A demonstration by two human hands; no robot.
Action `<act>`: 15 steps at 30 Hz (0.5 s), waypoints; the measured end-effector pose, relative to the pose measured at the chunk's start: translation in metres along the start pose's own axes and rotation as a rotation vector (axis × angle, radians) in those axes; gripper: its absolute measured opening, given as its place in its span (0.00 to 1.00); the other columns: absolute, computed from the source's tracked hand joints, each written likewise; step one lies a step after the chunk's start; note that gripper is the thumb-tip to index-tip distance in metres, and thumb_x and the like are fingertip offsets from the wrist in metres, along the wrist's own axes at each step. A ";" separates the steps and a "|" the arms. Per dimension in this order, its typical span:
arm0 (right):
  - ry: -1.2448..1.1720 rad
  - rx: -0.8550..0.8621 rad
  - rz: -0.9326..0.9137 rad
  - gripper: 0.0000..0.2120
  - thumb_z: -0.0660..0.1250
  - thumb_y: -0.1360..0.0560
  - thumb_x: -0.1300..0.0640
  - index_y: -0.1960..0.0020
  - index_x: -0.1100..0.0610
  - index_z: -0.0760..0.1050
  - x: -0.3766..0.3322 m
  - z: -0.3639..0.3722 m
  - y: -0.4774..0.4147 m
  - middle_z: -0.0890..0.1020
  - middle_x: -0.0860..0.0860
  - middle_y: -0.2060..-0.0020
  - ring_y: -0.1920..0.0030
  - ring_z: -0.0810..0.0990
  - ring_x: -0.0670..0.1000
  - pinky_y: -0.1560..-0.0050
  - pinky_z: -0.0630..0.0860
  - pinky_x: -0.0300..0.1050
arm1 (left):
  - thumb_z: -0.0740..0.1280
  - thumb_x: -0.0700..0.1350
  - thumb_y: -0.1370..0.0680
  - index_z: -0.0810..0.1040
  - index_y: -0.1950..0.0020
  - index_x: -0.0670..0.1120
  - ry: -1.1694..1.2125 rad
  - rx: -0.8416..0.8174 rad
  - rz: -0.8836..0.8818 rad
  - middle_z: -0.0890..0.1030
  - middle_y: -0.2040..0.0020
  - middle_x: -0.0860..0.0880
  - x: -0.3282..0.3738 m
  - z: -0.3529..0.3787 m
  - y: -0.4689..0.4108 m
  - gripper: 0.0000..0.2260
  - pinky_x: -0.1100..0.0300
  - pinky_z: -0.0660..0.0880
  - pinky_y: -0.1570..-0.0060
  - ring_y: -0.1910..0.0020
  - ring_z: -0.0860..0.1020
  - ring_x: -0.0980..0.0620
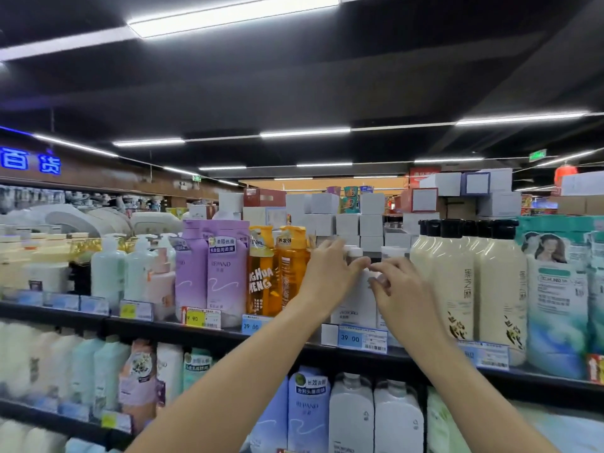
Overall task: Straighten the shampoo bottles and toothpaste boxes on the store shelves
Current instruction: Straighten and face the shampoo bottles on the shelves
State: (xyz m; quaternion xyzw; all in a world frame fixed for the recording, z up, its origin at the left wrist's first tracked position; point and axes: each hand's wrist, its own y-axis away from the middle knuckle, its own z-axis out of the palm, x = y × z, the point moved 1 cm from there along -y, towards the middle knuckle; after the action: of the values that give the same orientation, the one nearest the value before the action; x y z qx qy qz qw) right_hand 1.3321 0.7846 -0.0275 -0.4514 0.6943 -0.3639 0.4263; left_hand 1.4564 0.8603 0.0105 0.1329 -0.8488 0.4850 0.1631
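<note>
White shampoo bottle (354, 300) stands upright on top shelf (147, 326), just right of orange shampoo bottles (291, 269). Left hand (330, 273), nearest the orange ones, has fingers (330, 248) wrapped round its cap end. Right hand (397, 289), further right: fingers (380, 268) curled at the bottle's shoulder, can't tell if gripping.

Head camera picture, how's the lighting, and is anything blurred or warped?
Head view: ceiling strip lights glare white; the wide lens bows the shelf edge; far-left bottles are smeared; the left hand and right hand at the white bottle look soft.
</note>
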 end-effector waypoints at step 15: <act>-0.140 -0.006 -0.086 0.07 0.75 0.26 0.62 0.49 0.56 0.83 -0.185 0.138 0.030 0.81 0.49 0.53 0.60 0.77 0.44 0.51 0.69 0.31 | 0.65 0.52 0.21 0.80 0.45 0.48 -0.076 0.060 0.099 0.80 0.48 0.51 -0.186 -0.183 0.103 0.10 0.54 0.76 0.49 0.50 0.79 0.50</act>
State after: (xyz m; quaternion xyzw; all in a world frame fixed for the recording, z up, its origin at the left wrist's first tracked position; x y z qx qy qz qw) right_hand 1.4917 0.9508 -0.0563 -0.5065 0.6440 -0.3473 0.4563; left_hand 1.6138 1.0828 -0.0582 0.1139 -0.8449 0.5124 0.1026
